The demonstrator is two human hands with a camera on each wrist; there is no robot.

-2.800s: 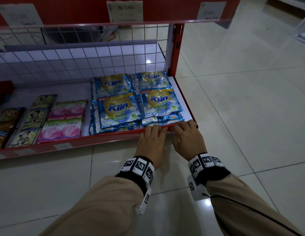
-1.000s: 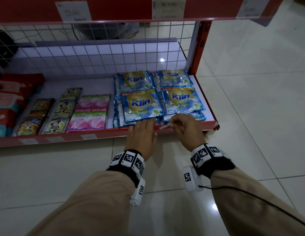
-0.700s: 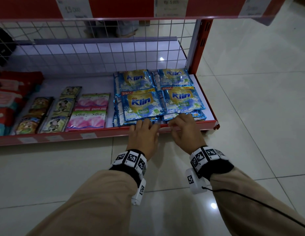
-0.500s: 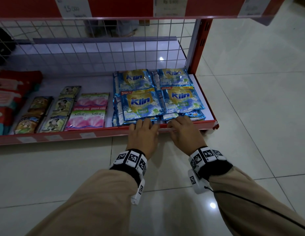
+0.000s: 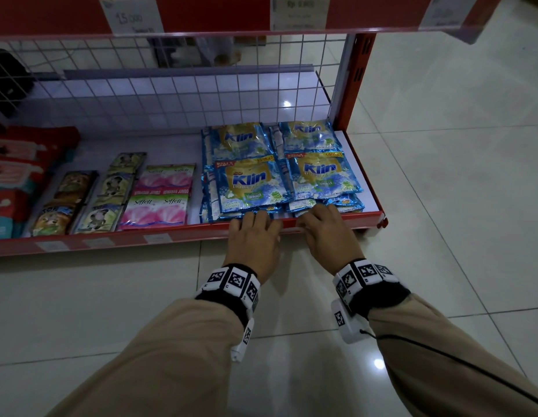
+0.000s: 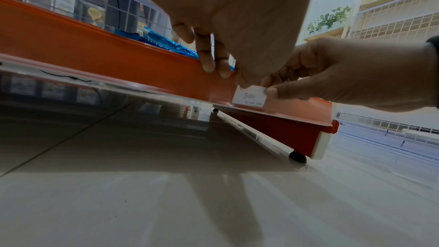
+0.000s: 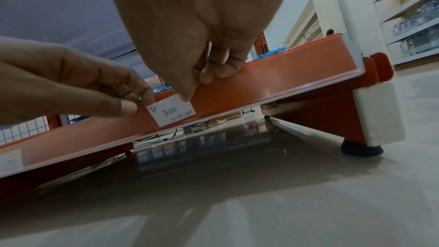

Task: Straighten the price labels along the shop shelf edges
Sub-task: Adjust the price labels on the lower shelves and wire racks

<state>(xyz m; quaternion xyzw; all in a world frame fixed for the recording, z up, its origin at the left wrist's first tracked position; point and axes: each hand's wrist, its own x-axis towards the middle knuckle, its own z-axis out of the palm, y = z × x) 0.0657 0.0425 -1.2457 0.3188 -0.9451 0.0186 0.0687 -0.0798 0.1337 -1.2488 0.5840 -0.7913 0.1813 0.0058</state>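
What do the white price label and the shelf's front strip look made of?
Price label: thin matte paper or card, handwritten "3000", pinched by both the left hand and right hand. Shelf strip: orange with a glossy sheen, probably clear plastic over painted metal, though that is uncertain.

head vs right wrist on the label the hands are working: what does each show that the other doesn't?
Head only: the blue Klin sachets behind the hands, and other labels along the bottom shelf edge.

Right wrist only: the price label face, handwritten 3000, sitting tilted on the edge, pinched at both ends.

Both: left hand and right hand close together at the same spot on that edge.
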